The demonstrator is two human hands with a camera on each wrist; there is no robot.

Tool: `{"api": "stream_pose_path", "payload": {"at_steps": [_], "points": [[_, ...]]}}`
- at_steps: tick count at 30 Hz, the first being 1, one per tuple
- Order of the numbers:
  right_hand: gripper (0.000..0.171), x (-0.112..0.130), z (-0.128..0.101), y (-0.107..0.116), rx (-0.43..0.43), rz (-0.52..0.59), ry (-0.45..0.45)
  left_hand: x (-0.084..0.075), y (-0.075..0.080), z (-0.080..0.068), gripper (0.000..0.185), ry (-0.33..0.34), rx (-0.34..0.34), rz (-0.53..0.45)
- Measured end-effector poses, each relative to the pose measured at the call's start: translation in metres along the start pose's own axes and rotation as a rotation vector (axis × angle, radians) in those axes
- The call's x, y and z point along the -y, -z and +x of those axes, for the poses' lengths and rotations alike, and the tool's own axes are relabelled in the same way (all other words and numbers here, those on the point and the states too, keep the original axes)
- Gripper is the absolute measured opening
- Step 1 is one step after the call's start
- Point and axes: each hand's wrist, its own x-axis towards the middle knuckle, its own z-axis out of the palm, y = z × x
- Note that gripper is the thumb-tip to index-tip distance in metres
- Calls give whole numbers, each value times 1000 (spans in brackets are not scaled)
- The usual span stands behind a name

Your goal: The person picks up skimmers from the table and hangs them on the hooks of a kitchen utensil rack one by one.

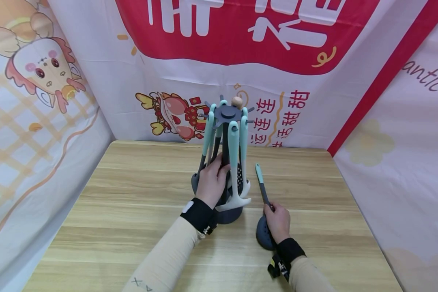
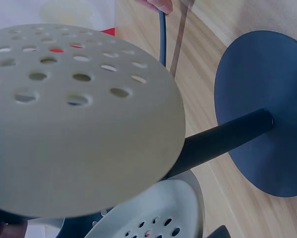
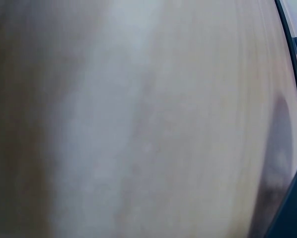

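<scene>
Fingers of the left hand (image 1: 212, 182) curl round the dark centre pole (image 2: 223, 139) of the utensil stand (image 1: 227, 162), partway down among the hanging tools. Those of the right hand (image 1: 277, 221) pinch the grey neck of a slotted spoon (image 1: 263, 211) that lies on the bench (image 1: 131, 211) just right of the stand, its teal handle end pointing away from the person.

By my reading the work is near its end: several teal-handled utensils already hang from the top ring, and this spoon is the only tool off the stand, not yet lifted.

Only the head view shows both hands, the whole stand and the spoon's lie. From the left wrist camera comes what that view hides: the pale perforated skimmer head (image 2: 74, 114) close up, a second holed head below it, and the pole meeting the round dark base (image 2: 267, 104). From the right wrist, everything is blurred; probably bench wood, with a dark edge at the right.
</scene>
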Motion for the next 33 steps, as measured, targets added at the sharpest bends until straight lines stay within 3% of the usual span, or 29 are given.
{"api": "stream_pose_path", "payload": {"at_steps": [18, 33], "points": [[29, 1, -10, 7, -84, 105, 7, -3, -11, -1, 23, 15, -102, 2], [28, -2, -15, 10, -150, 181, 37, -7, -22, -6, 25, 3, -223, 29]]}}
